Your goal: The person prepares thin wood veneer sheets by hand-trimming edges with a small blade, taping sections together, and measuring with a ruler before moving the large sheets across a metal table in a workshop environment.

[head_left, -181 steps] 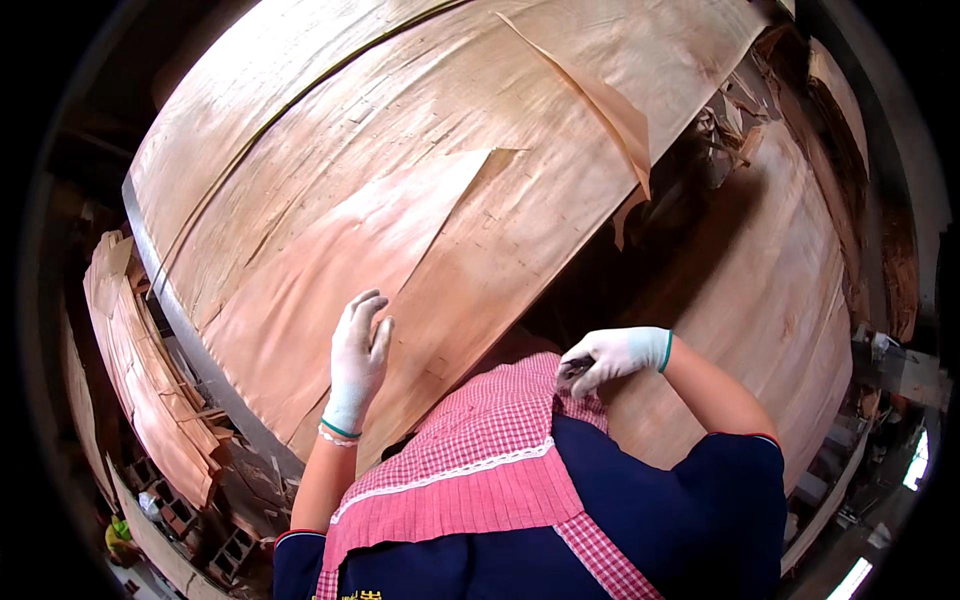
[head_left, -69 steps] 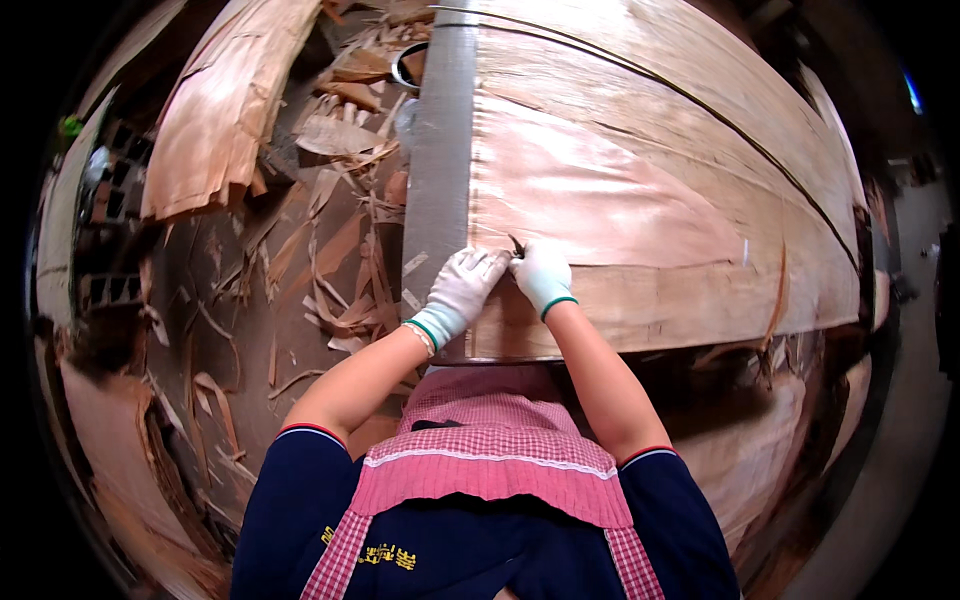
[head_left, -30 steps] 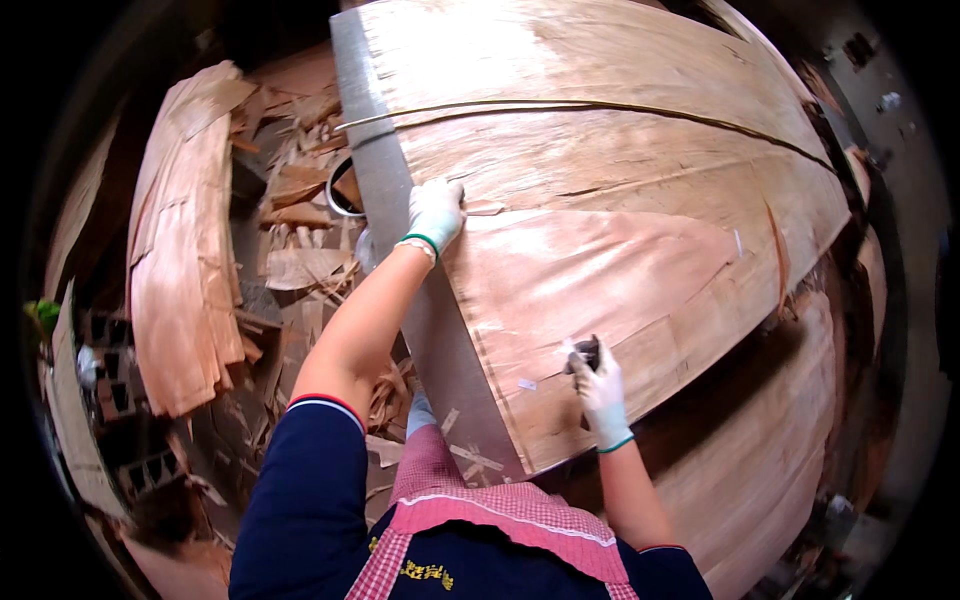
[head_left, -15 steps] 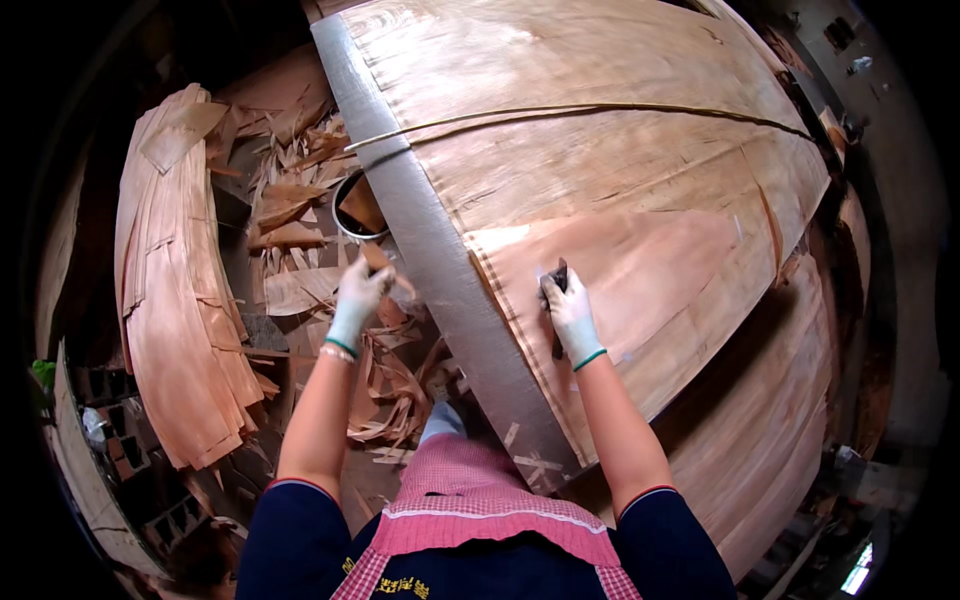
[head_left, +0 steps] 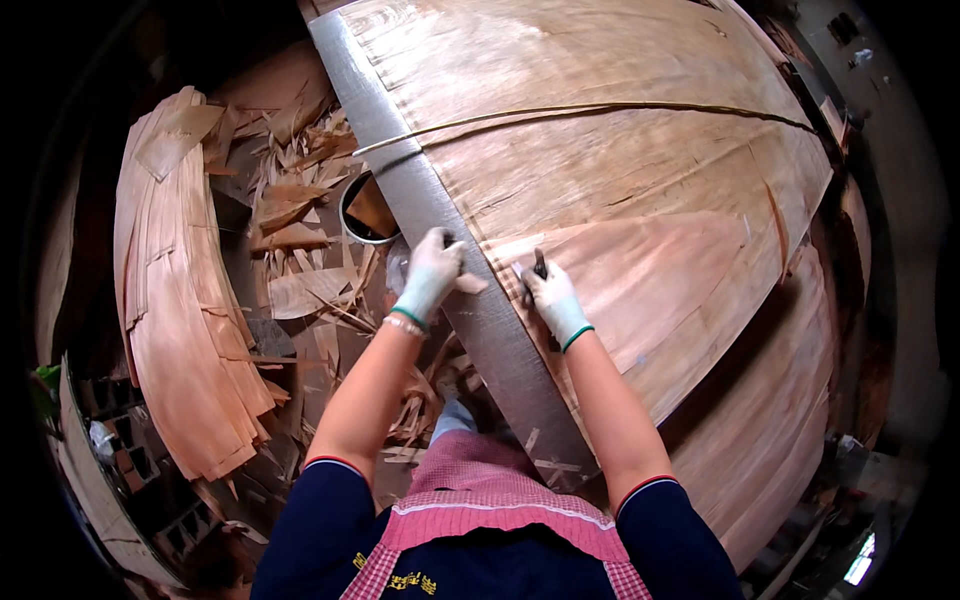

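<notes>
My left hand (head_left: 430, 275), in a white glove, is closed above the grey metal strip (head_left: 480, 335) along the near edge of the stack. A small scrap of veneer (head_left: 470, 284) sticks out from its fingers. My right hand (head_left: 557, 303), gloved too, grips a dark hand tool (head_left: 540, 264) close to the strip; its working end is mostly hidden. Beneath that hand, a pinkish veneer patch (head_left: 650, 270) lies on the large wood veneer sheet (head_left: 600, 165). Some small whitish pieces show beside the right fingers.
A thin rod (head_left: 560, 112) crosses the sheet. Left of the strip stands a round bucket (head_left: 368, 225) with a veneer piece inside, among veneer scraps (head_left: 290, 210). Farther left is a pile of long veneer strips (head_left: 180, 290). More veneer (head_left: 760, 400) lies at lower right.
My left hand has come right, from over the floor scraps to the metal strip, with the veneer scrap. My right hand has shifted slightly left, towards the sheet's edge, with the tool.
</notes>
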The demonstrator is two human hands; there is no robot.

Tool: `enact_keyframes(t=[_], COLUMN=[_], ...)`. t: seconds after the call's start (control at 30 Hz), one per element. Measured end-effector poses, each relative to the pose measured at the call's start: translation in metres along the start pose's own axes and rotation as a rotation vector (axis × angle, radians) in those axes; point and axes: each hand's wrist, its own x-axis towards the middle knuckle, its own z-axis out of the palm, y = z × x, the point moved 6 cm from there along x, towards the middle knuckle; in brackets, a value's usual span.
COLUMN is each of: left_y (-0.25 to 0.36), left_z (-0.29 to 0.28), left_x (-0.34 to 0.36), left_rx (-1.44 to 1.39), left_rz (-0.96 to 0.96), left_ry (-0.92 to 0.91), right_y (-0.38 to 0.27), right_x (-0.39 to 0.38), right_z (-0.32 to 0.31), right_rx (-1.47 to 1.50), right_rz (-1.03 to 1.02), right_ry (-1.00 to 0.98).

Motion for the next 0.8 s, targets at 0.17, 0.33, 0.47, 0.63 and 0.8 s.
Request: enact_keyframes(t=[0.17,0.33,0.47,0.63,0.8], left_y=[0.006,0.018,0.017,0.001,-0.011], left_z=[0.037,0.042,0.048,0.07,0.081], left_x=[0.008,0.003,0.009,0.022,0.03], left_rx=[-0.548,-0.487,-0.428,-0.56,-0.348], left_rz=[-0.316,-0.359,-0.366,-0.329,-0.141], left_ry=[-0.128,-0.192,-0.223,-0.145,0.044], right_y=[0.013,0.009,0.003,0.007,0.011], right_x=[-0.012,-0.017,-0.019,-0.017,-0.016], right_z=[-0.009,-0.01,-0.011,-0.014,-0.017], right_rx=[-0.049,0.026,0.067,0.076,0.098], right_rz=[-0.02,-0.019,0.029,-0.031,0.002], right_ry=[0.062,0.05,0.049,0.022,0.042])
